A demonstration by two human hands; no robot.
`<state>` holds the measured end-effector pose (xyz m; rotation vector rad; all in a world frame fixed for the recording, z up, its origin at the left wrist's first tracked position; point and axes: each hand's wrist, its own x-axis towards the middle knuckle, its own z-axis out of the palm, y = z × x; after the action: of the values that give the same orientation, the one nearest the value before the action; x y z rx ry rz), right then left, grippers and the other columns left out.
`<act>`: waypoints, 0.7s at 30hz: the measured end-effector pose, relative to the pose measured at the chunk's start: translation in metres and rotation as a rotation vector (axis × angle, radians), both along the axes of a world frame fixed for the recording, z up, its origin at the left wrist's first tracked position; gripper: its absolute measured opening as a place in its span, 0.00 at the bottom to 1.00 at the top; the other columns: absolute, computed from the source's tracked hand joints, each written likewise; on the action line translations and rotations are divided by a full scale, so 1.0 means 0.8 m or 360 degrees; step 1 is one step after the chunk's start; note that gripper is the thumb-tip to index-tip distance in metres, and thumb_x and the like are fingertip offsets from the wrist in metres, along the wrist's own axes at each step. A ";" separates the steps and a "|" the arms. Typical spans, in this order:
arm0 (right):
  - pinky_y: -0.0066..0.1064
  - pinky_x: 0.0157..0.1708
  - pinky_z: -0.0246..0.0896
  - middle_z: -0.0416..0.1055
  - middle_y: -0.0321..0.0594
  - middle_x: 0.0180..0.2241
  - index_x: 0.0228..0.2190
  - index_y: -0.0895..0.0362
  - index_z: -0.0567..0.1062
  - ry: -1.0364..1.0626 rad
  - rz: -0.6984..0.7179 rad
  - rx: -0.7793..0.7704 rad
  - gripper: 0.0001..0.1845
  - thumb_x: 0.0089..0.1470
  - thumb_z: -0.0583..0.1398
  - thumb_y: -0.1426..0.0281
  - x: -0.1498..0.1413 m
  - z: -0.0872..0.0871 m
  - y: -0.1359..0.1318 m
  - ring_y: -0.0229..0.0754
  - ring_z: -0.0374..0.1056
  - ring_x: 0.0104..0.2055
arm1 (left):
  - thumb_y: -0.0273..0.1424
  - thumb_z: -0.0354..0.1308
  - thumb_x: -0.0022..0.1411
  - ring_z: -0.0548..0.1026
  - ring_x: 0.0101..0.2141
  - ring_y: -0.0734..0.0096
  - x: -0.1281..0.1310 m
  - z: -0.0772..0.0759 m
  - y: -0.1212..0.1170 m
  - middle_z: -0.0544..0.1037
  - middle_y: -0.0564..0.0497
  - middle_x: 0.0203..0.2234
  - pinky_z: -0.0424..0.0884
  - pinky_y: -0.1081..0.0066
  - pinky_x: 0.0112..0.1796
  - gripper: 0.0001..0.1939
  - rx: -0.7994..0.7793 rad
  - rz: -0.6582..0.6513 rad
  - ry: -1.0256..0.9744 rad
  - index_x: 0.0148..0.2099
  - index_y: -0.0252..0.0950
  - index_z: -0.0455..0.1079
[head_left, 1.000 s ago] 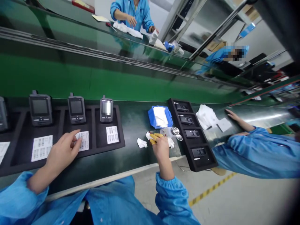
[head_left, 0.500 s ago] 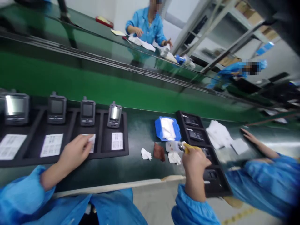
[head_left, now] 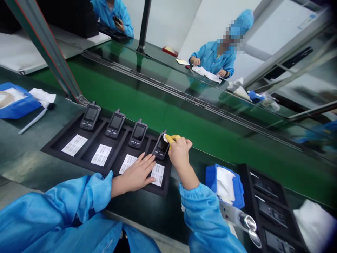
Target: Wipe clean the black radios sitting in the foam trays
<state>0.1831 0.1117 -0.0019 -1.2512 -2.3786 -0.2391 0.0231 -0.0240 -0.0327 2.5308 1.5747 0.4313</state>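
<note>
A black foam tray [head_left: 105, 154] holds a row of handheld radio-like terminals with dark screens. My right hand [head_left: 180, 153], with yellow finger cots on its fingers, pinches a small white wipe [head_left: 165, 137] against the top of the rightmost terminal [head_left: 160, 146]. My left hand [head_left: 137, 172] lies flat on the tray, fingers spread, between two printed label sheets [head_left: 127, 163] [head_left: 158, 174]. It holds nothing. Two more terminals [head_left: 138, 133] [head_left: 115, 123] stand to the left.
A blue box of white wipes [head_left: 223, 184] and a metal-nozzled bottle [head_left: 237, 218] sit right of my right sleeve. Beyond is a second black tray [head_left: 268, 207]. A co-worker [head_left: 212, 59] works across the green belt. A steel post [head_left: 44, 49] rises at left.
The view has swung left along the belt. My right hand has moved from beside the bottle onto the rightmost terminal with the wipe. My left hand has left the label and lies flat.
</note>
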 end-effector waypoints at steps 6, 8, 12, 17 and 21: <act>0.43 0.45 0.42 0.71 0.44 0.38 0.32 0.54 0.79 -0.0121 0.0194 -0.0066 0.16 0.51 0.54 0.81 -0.010 -0.022 -0.005 0.45 0.58 0.41 | 0.42 0.53 0.64 0.56 0.62 0.52 0.003 0.000 -0.002 0.62 0.36 0.61 0.51 0.53 0.61 0.28 -0.0052 0.0017 -0.0039 0.59 0.28 0.63; 0.43 0.46 0.42 0.72 0.42 0.39 0.30 0.53 0.79 -0.0170 0.0296 -0.0094 0.15 0.51 0.55 0.81 -0.004 -0.028 -0.025 0.44 0.59 0.41 | 0.42 0.52 0.64 0.56 0.63 0.53 0.004 0.001 -0.002 0.61 0.36 0.61 0.50 0.53 0.61 0.27 -0.0058 0.0020 -0.0035 0.59 0.29 0.62; 0.41 0.48 0.40 0.73 0.37 0.38 0.30 0.51 0.79 -0.0225 0.0387 -0.0100 0.14 0.52 0.57 0.79 0.005 -0.028 -0.035 0.41 0.60 0.41 | 0.41 0.52 0.64 0.56 0.62 0.52 0.005 0.000 -0.001 0.61 0.35 0.61 0.50 0.54 0.62 0.28 -0.0059 0.0002 0.0012 0.59 0.27 0.62; 0.47 0.48 0.38 0.73 0.43 0.41 0.33 0.53 0.79 -0.0143 0.0128 -0.0011 0.17 0.53 0.53 0.81 0.011 -0.024 0.008 0.45 0.59 0.43 | 0.41 0.50 0.65 0.56 0.63 0.53 0.006 -0.005 -0.001 0.62 0.35 0.61 0.50 0.53 0.61 0.27 -0.0038 0.0004 -0.0025 0.59 0.28 0.62; 0.43 0.46 0.40 0.73 0.41 0.40 0.29 0.53 0.79 -0.0150 0.0162 0.0000 0.16 0.51 0.54 0.82 0.021 -0.034 -0.012 0.43 0.60 0.40 | 0.40 0.49 0.66 0.56 0.63 0.54 0.006 -0.006 -0.001 0.62 0.36 0.61 0.49 0.53 0.61 0.26 -0.0031 0.0016 -0.0069 0.59 0.28 0.61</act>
<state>0.1999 0.1018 -0.0293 -1.1379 -2.5138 -0.2719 0.0278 -0.0251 -0.0374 2.4830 1.5691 0.4662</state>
